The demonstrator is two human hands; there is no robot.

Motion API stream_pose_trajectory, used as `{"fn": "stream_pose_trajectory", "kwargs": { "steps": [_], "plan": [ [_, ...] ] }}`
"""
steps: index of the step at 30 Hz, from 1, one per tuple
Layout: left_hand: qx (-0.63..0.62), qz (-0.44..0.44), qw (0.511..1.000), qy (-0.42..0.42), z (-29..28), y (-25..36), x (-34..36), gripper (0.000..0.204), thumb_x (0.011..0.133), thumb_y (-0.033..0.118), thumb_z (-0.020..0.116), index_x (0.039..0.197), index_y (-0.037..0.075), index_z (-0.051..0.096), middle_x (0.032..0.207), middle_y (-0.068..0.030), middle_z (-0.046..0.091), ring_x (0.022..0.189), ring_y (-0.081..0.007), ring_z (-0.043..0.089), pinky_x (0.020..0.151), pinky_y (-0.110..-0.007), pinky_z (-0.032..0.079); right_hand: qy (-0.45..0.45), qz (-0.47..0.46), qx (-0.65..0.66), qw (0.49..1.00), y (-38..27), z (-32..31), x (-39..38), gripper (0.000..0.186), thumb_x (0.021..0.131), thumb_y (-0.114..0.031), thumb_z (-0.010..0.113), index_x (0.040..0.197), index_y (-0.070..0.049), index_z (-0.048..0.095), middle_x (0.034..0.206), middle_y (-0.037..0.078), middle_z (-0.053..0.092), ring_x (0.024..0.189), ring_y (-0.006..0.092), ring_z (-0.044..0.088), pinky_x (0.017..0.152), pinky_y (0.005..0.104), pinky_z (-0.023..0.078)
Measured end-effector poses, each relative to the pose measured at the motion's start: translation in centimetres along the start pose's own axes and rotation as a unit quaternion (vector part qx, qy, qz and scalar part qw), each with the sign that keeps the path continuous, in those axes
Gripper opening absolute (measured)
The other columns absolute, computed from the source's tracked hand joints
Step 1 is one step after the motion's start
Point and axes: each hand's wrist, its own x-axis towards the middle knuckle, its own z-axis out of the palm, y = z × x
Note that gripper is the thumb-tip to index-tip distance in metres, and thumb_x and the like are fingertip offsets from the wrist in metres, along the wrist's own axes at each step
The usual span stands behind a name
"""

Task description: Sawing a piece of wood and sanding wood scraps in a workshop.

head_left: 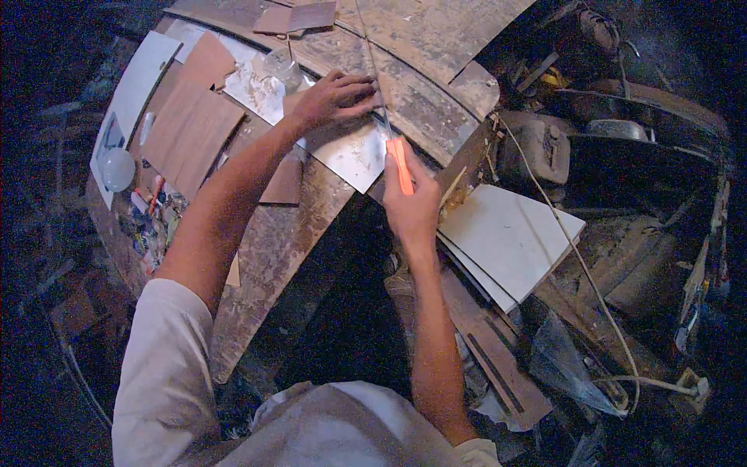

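Note:
In my right hand (412, 198) is an orange-handled tool (400, 165), my fingers wrapped round its grip. From the handle a thin, narrow blade, seen nearly edge-on, points away over the worktable. My left hand (334, 100) lies close to the left of this blade, palm down, its fingers stretched toward it. Under and in front of that hand is a white board (350, 163) with sawdust on it, its corner jutting over the table's near edge. What the left fingertips press on is partly hidden.
Brown wood-grain panels (194, 140), a clear jar (282, 71) and a round white bulb (118, 170) lie on the worn worktable (292, 226). White panels (513, 237) are stacked at the right, beside a hanging cord (580, 253) and a grey jerrycan (535, 152).

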Motion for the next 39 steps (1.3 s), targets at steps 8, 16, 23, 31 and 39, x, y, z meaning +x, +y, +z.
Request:
{"fn": "stream_pose_trajectory", "kwargs": {
  "steps": [8, 16, 23, 31, 39],
  "plan": [
    [-0.112, -0.118, 0.987, -0.009, -1.0, 1.3, 0.3, 0.045, 0.084, 0.031, 0.073, 0.126, 0.018, 0.064, 0.131, -0.0043, 0.062, 0.108, -0.0258, 0.058, 0.094, -0.037, 0.046, 0.007, 0.081, 0.042, 0.996, 0.8, -3.1, -9.8, 0.043, 0.098, -0.021, 0.059, 0.133, 0.004, 0.056, 0.128, 0.020, 0.064, 0.118, 0.0208, 0.060, 0.099, 0.0313, 0.046],
    [-0.092, -0.098, 0.991, 0.009, 0.8, -0.1, 0.2, 0.051, 0.082, 0.025, 0.075, 0.130, 0.016, 0.060, 0.135, -0.0099, 0.057, 0.113, -0.0337, 0.057, 0.096, -0.043, 0.046, 0.021, 0.263, 0.137, 0.955, -1.4, -13.8, -23.8, 0.052, 0.094, -0.021, 0.065, 0.140, -0.001, 0.051, 0.099, 0.005, 0.066, 0.079, 0.0129, 0.061, 0.067, 0.0274, 0.052],
    [-0.144, -0.081, 0.983, -0.078, 1.3, 4.4, 5.5, 0.055, 0.083, 0.035, 0.074, 0.130, 0.011, 0.058, 0.133, -0.0163, 0.056, 0.116, -0.0363, 0.054, 0.098, -0.044, 0.045, 0.120, 0.063, -0.001, 0.991, -4.9, -17.3, -24.3, 0.056, 0.089, -0.018, 0.070, 0.137, 0.003, 0.051, 0.073, -0.001, 0.053, 0.062, 0.0105, 0.051, 0.062, 0.0275, 0.049],
    [-0.198, 0.131, 0.964, -0.118, 5.9, 8.2, 15.4, 0.056, 0.086, 0.034, 0.069, 0.136, 0.011, 0.055, 0.135, -0.0141, 0.054, 0.124, -0.0331, 0.050, 0.105, -0.045, 0.039, 0.257, 0.115, -0.116, 0.953, -3.3, -16.8, -20.9, 0.036, 0.095, -0.014, 0.064, 0.125, 0.004, 0.057, 0.088, 0.009, 0.068, 0.078, 0.0160, 0.062, 0.074, 0.0311, 0.052],
    [-0.176, 0.190, 0.954, -0.151, 9.0, 7.6, 18.5, 0.059, 0.087, 0.040, 0.067, 0.136, 0.011, 0.052, 0.132, -0.0133, 0.053, 0.125, -0.0317, 0.047, 0.106, -0.046, 0.036, 0.310, 0.191, 0.032, 0.931, -6.9, -11.3, -13.2, 0.034, 0.096, -0.011, 0.060, 0.127, 0.002, 0.059, 0.090, 0.008, 0.068, 0.079, 0.0120, 0.062, 0.070, 0.0287, 0.051]
  ]
}}
